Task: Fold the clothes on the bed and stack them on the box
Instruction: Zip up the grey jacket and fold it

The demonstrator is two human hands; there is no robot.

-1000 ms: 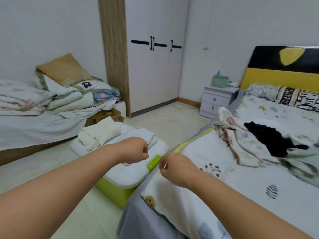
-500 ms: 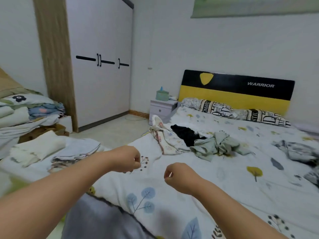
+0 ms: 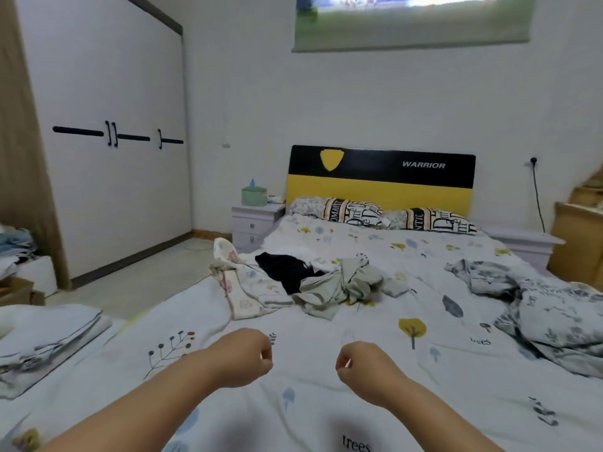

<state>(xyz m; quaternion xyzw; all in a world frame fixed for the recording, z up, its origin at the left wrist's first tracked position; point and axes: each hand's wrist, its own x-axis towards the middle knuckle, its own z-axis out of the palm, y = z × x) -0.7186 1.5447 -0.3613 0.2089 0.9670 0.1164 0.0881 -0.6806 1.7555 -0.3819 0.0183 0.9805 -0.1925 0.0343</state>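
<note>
The fingers of the left hand [image 3: 243, 357] are curling into a loose fist, thumb tip meeting the forefinger, and they are holding nothing. The right hand [image 3: 367, 370] is doing the same a little to the right: fingers folded in, thumb resting against them, nothing between them. Both fists are hanging just above the near part of the bed [image 3: 326, 402], apart from each other, with bare forearms running back to the near edge of the view.

Beyond the hands, in the middle of the printed sheet, the unfolded clothes are lying in a heap: a pale patterned garment [image 3: 243, 285] on the left, a black garment [image 3: 287, 267] partly on top of it, and a crumpled grey-green garment [image 3: 342, 283] touching the black one on its right. Well to the right, a grey-and-white floral piece of cloth [image 3: 538, 305] is lying bunched along the bed's right side.

At the near left, just beside the bed, folded clothes [image 3: 52, 340] are sitting in a flat stack; what is under them cannot be made out here.

Farther off, two lettered pillows [image 3: 391, 218] are leaning at a yellow and black headboard [image 3: 380, 177]. A nightstand [image 3: 256, 223] is standing to its left, and a white wardrobe [image 3: 107, 141] is filling the left wall.
</note>
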